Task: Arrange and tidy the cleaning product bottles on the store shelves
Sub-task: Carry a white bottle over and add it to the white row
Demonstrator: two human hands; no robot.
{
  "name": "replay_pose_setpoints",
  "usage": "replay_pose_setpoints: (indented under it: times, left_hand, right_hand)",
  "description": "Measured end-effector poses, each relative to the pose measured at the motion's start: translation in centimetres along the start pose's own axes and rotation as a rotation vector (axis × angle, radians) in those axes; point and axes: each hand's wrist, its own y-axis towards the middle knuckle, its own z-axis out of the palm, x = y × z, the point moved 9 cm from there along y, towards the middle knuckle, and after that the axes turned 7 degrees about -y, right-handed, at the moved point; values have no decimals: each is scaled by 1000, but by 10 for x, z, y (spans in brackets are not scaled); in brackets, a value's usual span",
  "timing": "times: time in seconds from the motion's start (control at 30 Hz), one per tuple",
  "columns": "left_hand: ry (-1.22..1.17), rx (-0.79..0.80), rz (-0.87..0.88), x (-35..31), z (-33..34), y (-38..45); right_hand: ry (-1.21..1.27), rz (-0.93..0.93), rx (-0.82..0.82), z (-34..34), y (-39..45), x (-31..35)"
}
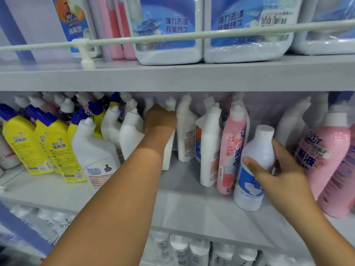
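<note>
Two hands on mid shelf (192, 208). I see right hand (276, 173) wrapped round white round-shouldered plastic bottle w/ blue label (255, 169), standing at shelf front. Left hand (160, 120) grips white angled-neck bottle (169, 150); its fingers hidden.

"Mr Puton" on top-shelf white bottle (75, 25) label.

Hands (160, 120) perhaps gripping bottles (255, 169)

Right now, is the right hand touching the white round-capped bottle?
Touching. The head view shows the right hand wrapped round the white round-capped bottle, thumb across its front.
</note>
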Motion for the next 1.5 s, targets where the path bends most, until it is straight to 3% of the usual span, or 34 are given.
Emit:
replay_pose_setpoints:
  times: [0.07, 0.13, 0.2, 0.27, 0.33, 0.47, 0.63, 0.83, 0.93, 1.03, 1.13, 1.27, 1.4, 1.5]
  left_hand:
    - [54, -93, 66, -11, -16, 0]
    - [-47, -64, 148, -20, -19, -1]
    - [-48, 158, 136, -18, -2, -6]
    - [114, 426, 102, -8, 26, -20]
    - [214, 522, 122, -5, 45, -27]
    - [186, 344, 187, -12, 50, -21]
    - [-103, 276, 88, 1, 60, -25]
    - [-210, 438, 81, -4, 61, -33]
    - [-103, 213, 150, -14, 31, -1]
    - [-181, 59, 191, -20, 13, 18]
    - [-329, 148, 158, -20, 25, 21]
    - [-228, 372, 157, -17, 57, -7]
    - [-165, 461, 216, -22, 61, -15]
    - [-303, 456, 78, -18, 49, 4]
  right_hand:
    - [-2, 6, 3, 0, 0, 1]
    - [4, 7, 8, 1, -1, 2]
    - [1, 0, 7, 1, -1, 2]
    - [5, 5, 5, 0, -2, 3]
    - [14, 10, 2, 0, -3, 4]
    - [5, 3, -2, 0, -3, 3]
    - [-11, 4, 0, 0, -2, 0]
    - [-11, -15, -4, 1, 0, -2]
    - [6, -21, -4, 2, 1, -4]
    - [2, -26, -3, 1, 1, -4]
    - [9, -43, -1, 1, 0, -5]
    - [3, -46, -12, -2, -1, -8]
    - [2, -56, 1, -1, 1, -7]
    - [-8, -58, 8, -1, 1, -8]
